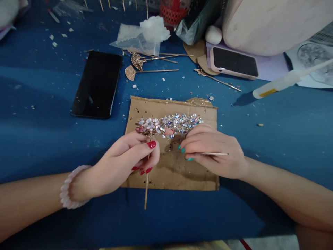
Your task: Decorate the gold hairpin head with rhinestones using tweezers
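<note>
My left hand (132, 152), with red nails, is closed around the stem of a hair stick (151, 126). Its head is covered in pink and clear stones, and the stem points down below my fingers. Fingers curled, my right hand (213, 149) grips a thin metal tool (208, 153) that lies along the fingers; its exact kind is not clear. Between and behind the hands, a heap of shiny stones (183, 121) in clear, blue and silver lies on a piece of cardboard (171, 177). The right fingertips are beside the heap; whether they touch a stone cannot be made out.
A dark phone (99, 85) lies left on the blue table (39, 139). Behind the cardboard are gold hair sticks (156, 71) and a plastic bag (137, 38). A pink-cased phone (234, 62), a glue bottle (275, 85) and a pale pouch (275, 24) stand at right.
</note>
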Demonstrator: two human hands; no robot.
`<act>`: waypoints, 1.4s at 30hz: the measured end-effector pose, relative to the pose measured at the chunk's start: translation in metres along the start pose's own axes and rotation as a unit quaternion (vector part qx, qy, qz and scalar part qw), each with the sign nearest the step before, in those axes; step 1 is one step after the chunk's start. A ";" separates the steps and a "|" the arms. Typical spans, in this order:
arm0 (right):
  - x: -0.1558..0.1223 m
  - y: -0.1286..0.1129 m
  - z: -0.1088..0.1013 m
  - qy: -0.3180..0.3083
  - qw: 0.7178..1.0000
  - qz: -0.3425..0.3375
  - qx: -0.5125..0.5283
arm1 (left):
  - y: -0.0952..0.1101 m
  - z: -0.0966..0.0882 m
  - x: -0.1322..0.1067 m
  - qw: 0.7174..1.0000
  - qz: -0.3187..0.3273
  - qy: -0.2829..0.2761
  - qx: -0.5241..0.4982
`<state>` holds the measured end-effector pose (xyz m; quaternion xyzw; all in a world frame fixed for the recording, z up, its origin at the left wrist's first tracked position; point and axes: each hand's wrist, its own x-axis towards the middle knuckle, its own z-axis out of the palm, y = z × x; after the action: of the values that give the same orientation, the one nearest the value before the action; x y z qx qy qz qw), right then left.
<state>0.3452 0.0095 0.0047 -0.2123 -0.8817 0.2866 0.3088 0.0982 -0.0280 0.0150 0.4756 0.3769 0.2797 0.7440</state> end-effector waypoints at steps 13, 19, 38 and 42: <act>0.001 0.001 0.002 -0.002 1.000 -0.002 0.011 | 0.002 0.001 0.000 1.000 -0.007 0.001 0.024; 0.000 0.001 0.002 -0.006 1.000 -0.004 0.014 | 0.003 0.000 0.000 1.000 -0.015 -0.009 0.025; 0.000 0.001 0.003 -0.003 0.999 -0.007 0.031 | 0.005 0.001 0.001 0.999 -0.020 -0.012 0.028; -0.001 0.002 0.004 0.005 0.999 -0.010 0.038 | 0.004 0.001 0.001 0.999 -0.023 -0.013 0.028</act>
<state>0.3436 0.0090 0.0005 -0.1932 -0.8704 0.3160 0.3244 0.0989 -0.0263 0.0182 0.4910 0.3862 0.2453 0.7414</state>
